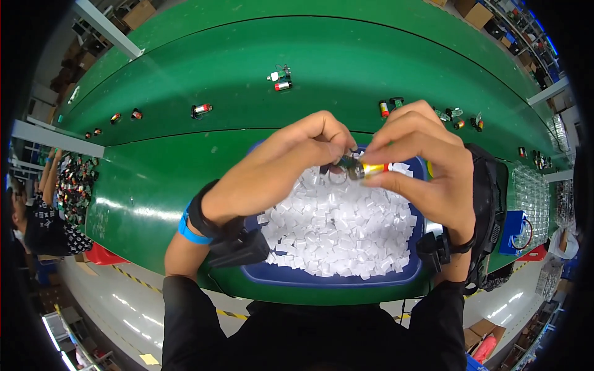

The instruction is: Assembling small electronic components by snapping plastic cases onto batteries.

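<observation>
Above a blue bin [337, 279] full of small white paper-like pieces [343, 235], both my hands hold one small assembly [373, 169]. It has a yellow-and-red, battery-like cylinder and a dark end with what looks like thin wire. My right hand [427, 157] pinches the cylinder between thumb and fingers. Closed at the assembly's dark end, my left hand [297, 151] covers part of it, so its exact grip there is partly hidden. Both wrists wear dark bands with black devices, and a blue band circles the left one.
Across the green belt [241, 74] lie similar units [282, 80], spaced apart. A black bag [486, 204] and clear plastic trays [532, 198] stand at the right, near a blue box [512, 232]. Far left, a co-worker [49, 216] reaches beside a heap of units [75, 185].
</observation>
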The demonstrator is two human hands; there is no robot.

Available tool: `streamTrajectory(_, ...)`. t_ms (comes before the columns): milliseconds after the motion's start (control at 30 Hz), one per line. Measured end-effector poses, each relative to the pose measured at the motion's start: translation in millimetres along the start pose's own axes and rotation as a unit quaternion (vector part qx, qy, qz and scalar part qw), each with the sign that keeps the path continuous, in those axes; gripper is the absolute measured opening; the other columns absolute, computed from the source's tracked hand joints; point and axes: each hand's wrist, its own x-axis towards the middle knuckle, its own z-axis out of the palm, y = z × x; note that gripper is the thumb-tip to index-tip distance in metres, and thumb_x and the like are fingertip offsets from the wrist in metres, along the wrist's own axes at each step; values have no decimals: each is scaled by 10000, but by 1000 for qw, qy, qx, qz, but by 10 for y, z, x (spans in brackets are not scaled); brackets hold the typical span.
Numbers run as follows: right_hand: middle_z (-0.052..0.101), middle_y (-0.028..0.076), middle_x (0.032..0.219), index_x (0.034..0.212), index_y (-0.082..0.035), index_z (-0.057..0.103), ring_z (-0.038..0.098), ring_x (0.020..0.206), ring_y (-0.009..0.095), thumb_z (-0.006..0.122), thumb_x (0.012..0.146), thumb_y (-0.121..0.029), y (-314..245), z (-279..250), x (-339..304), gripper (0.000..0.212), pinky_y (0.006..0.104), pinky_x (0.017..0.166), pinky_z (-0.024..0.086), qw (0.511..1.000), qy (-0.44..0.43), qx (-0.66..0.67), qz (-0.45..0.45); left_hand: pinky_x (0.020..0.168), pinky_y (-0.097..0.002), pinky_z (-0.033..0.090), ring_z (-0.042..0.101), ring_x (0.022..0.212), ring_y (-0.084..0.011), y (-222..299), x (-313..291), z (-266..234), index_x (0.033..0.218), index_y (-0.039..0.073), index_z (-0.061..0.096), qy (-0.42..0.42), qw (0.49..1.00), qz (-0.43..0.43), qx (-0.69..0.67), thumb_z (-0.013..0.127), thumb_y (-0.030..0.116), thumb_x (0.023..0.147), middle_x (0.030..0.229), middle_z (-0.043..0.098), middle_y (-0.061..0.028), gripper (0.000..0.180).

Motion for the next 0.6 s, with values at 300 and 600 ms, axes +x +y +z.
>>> streamTrajectory(300,723,58,942,887,-43,722,605,935,258,838,671,-98,-115,55,16,252,358,839,499,998,-21,-41,-41,893,-301,442,548,1011,-130,6,21,52,1047,23,590,32,983,-38,-176,476,250,1027,1060,589,-70,254)
streamTrajectory(600,742,60,951,946,-47,710,631,940,258,820,679,-71,-167,191,-20,289,427,854,529,984,18,-132,-118,542,-216,457,591,676,-78,20,-23,69,1022,23,598,85,991,-55,83,537,239,1027,775,619,-7,225)
